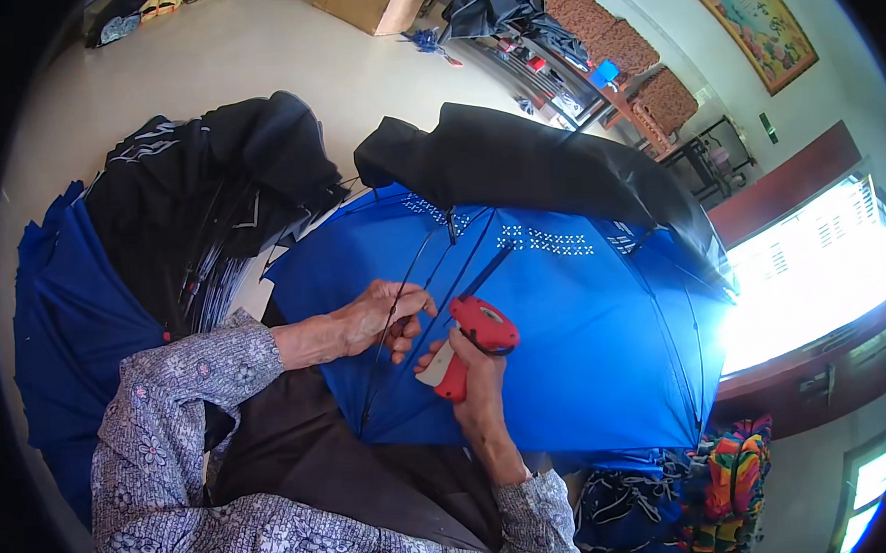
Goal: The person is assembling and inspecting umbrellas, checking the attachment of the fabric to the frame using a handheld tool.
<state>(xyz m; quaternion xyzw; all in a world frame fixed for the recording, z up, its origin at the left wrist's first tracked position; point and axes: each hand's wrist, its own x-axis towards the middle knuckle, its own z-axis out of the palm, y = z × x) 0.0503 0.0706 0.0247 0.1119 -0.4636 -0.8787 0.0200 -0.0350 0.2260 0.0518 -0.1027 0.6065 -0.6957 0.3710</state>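
An opened umbrella point(587, 349) with a bright blue underside and thin dark ribs spreads in front of me. My left hand point(380, 320) is at its left part, fingers curled, and a dark rib point(375, 380) crosses over the hand. What the fingertips pinch, if anything, is hidden. In my right hand point(482, 385) is a red and white hand-held tool point(486, 324) with a rounded head and a dark band; its exact kind does not show. The tool is just right of my left hand, over the blue cloth.
Stacked folded black umbrellas point(227, 178) and blue cloth point(74, 316) lie at my left. A black cloth flap point(547, 161) hangs over the far edge of the umbrella. Multicoloured bundles point(734, 472) stand at lower right. A cardboard box point(374, 2) sits on the floor beyond.
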